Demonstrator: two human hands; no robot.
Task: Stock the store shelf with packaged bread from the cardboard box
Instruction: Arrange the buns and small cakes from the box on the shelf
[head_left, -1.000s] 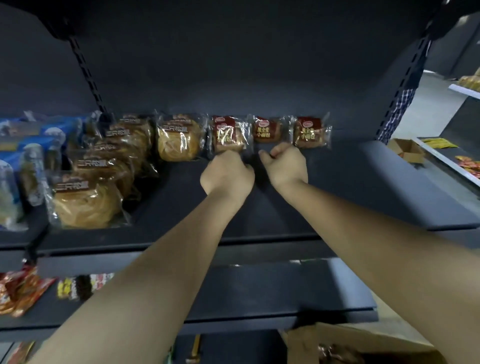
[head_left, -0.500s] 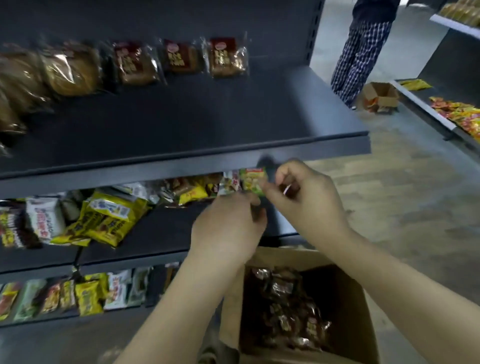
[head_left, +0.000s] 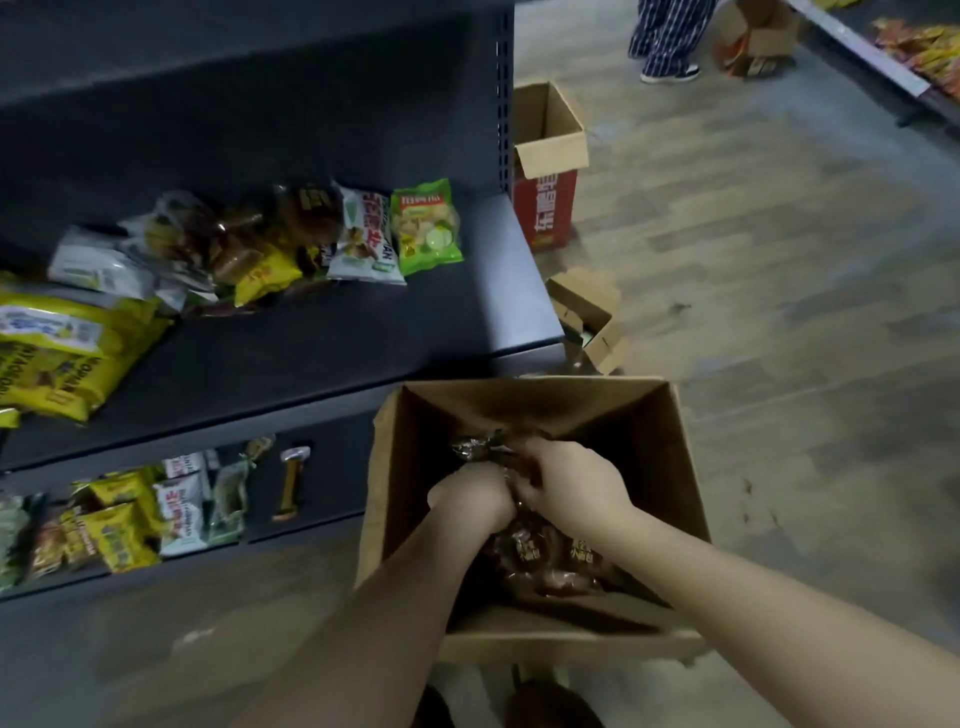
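**Both hands are digging into the bread box beside the shelf**

A grey wood-plank floor (head_left: 779, 260) is filling the right side of the view. A dark grey metal store shelf (head_left: 363, 332) is taking up the left. Its middle board is carrying large yellow snack bags (head_left: 57, 358) at the far left and a bright green snack bag (head_left: 426, 226) leaning near the right end. Smaller mixed packets (head_left: 130, 519) are sitting on the board below.

An open brown cardboard box (head_left: 649, 441) is standing on the floor just beside the shelf's front corner, directly under the camera. The dark brown packaged bread (head_left: 545, 561), in crinkly clear wrappers, is lying heaped at the bottom of this box, and none of it is showing on the shelf boards in view.

A red carton with open brown flaps (head_left: 545, 208) is standing against the shelf's end post. A small open cardboard carton (head_left: 587, 317) is lying on the floor between it and the bread box. A person in striped trousers (head_left: 667, 31) is standing well apart at the top edge.

The right hand (head_left: 571, 483) is reaching into the box, its fingers curling round a wrapper of the packaged bread. The left hand (head_left: 470, 501) is pressing in just beside it, knuckles up. Its fingers are hiding among the wrappers, so I cannot tell whether it is gripping anything.
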